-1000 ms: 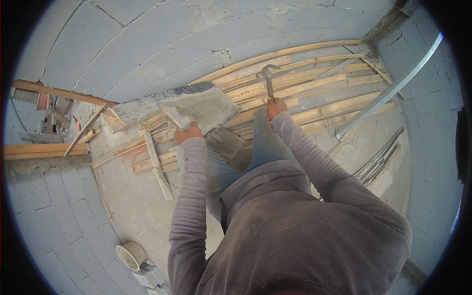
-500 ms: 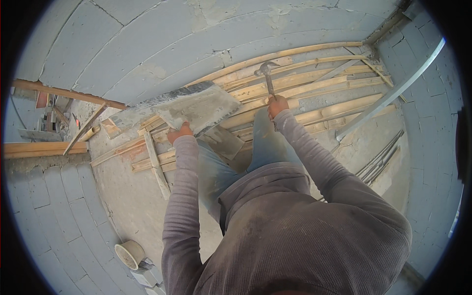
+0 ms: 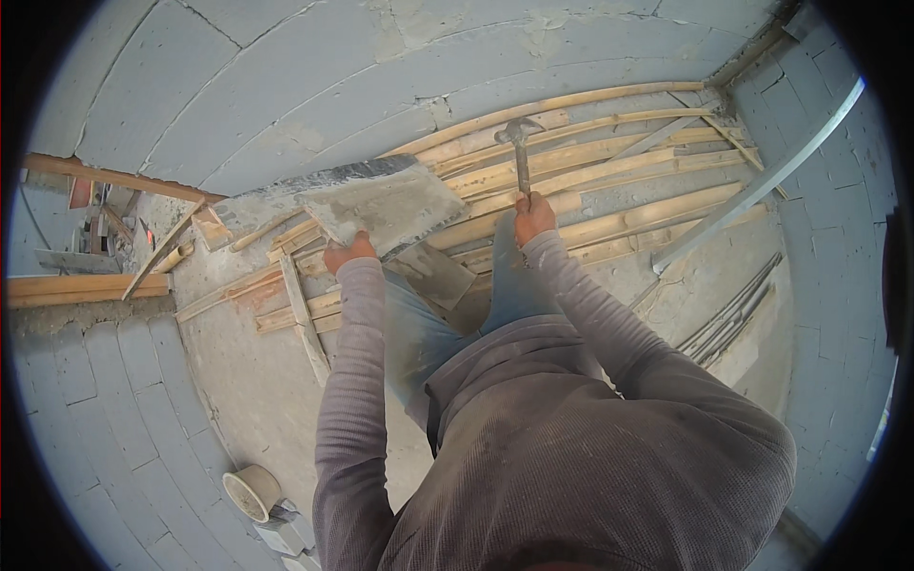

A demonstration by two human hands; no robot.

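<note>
My right hand (image 3: 534, 217) is wrapped round the handle of a claw hammer (image 3: 521, 152), its metal head up and pointing away from me. With my left hand (image 3: 350, 250) I grip the near left edge of a grey, mortar-stained board (image 3: 386, 207). That board lies tilted over another long, dirty board (image 3: 271, 211) with a dark far edge. Below it, between my legs, is a smaller grey panel (image 3: 433, 276). The fingers under the board's edge are hidden.
Long wooden battens (image 3: 609, 171) lie along the far block wall (image 3: 314, 86). A metal bar (image 3: 762, 181) leans at the right, near thin rods (image 3: 738, 309) on the floor. A short wooden strip (image 3: 303, 319) lies left; a bucket (image 3: 252, 492) stands at the lower left.
The long board under the held one has shifted a little to the left. My right hand and the hammer have moved slightly; the hold on both things is the same.
</note>
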